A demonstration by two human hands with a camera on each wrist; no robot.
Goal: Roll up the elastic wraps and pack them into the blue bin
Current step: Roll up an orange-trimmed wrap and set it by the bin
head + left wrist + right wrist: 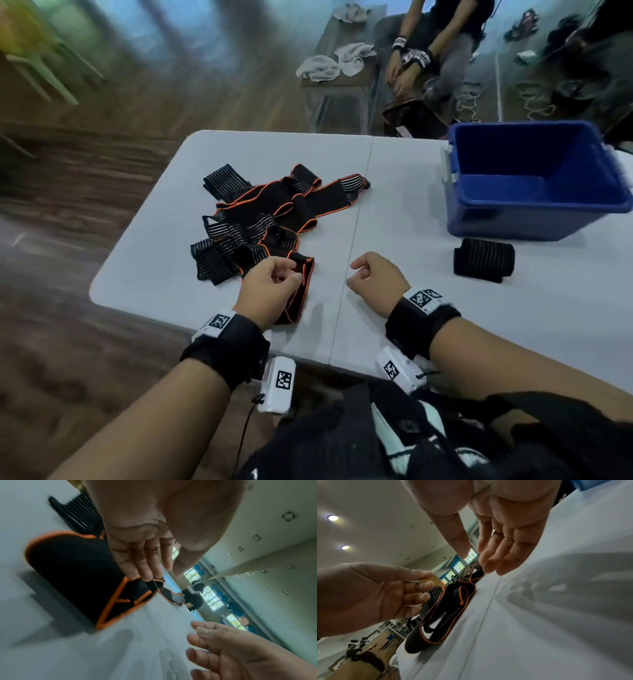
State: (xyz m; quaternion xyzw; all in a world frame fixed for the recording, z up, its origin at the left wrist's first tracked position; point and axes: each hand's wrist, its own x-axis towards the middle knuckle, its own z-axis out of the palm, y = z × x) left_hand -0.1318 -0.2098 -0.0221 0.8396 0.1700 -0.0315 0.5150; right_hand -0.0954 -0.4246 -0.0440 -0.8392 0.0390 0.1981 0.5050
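- Two hands work over the white table point(394, 192), both on the near side of the table's centre seam.
- Left hand point(270, 291): in the head view its thumb and fingers appear to pinch the end of an orange-edged wrap point(298, 291) just left of the seam. The left wrist view shows the fingertips point(147, 577) at the wrap's edge; whether the grip is fully closed cannot be told from it. Judgement: this end is held to start the roll.
- Right hand point(375, 281): it holds nothing. Fingers are loosely curled and apart from the thumb, hovering just right of the seam, near the wrap but not touching it. Judgement: it is placed to take the free end or steady the strip.
- Beyond the left hand, the remaining elastic wraps point(270, 219) lie in a tangled heap left of the seam, black with white ribbing and orange trim. None of these is rolled.
- One rolled wrap point(484, 260) lies well right of the seam, just in front of the blue bin point(534, 185), not yet inside it.
- The bin stands at the far right of the table; no wrap shows on the visible part of its floor. Judgement: the task is at an early stage.
- A second person sits beyond the table.
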